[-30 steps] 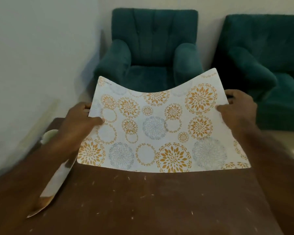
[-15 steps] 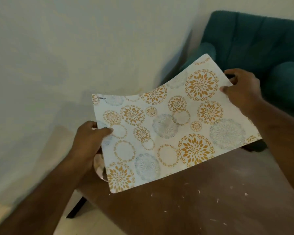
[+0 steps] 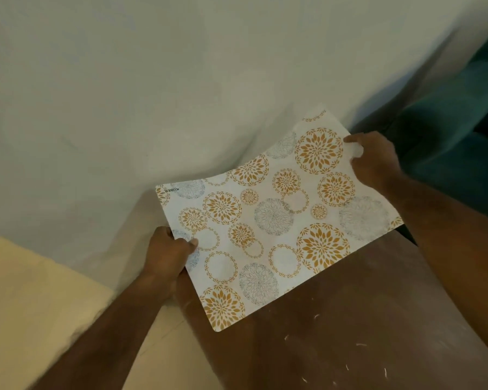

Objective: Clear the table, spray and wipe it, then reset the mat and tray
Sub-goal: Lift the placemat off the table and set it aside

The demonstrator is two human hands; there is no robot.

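Note:
A white mat [image 3: 271, 218] printed with orange and grey flower circles hangs in the air, lifted off the brown table [image 3: 335, 333] and tilted over its left edge. My left hand [image 3: 168, 254] pinches the mat's left side with the thumb on top. At the far right corner my right hand [image 3: 373, 161] grips the mat. Small white crumbs are scattered over the table's surface near the front. No tray or spray bottle is in view.
A pale wall [image 3: 152, 80] rises close behind and to the left of the table. A teal armchair [image 3: 457, 130] stands at the upper right. Light floor [image 3: 166, 347] shows left of the table, with a cream-coloured surface [image 3: 26, 291] at the far left.
Both hands have carried the mat leftward off the table's middle toward the wall. The view has swung left, so the armchairs have slid to the right edge.

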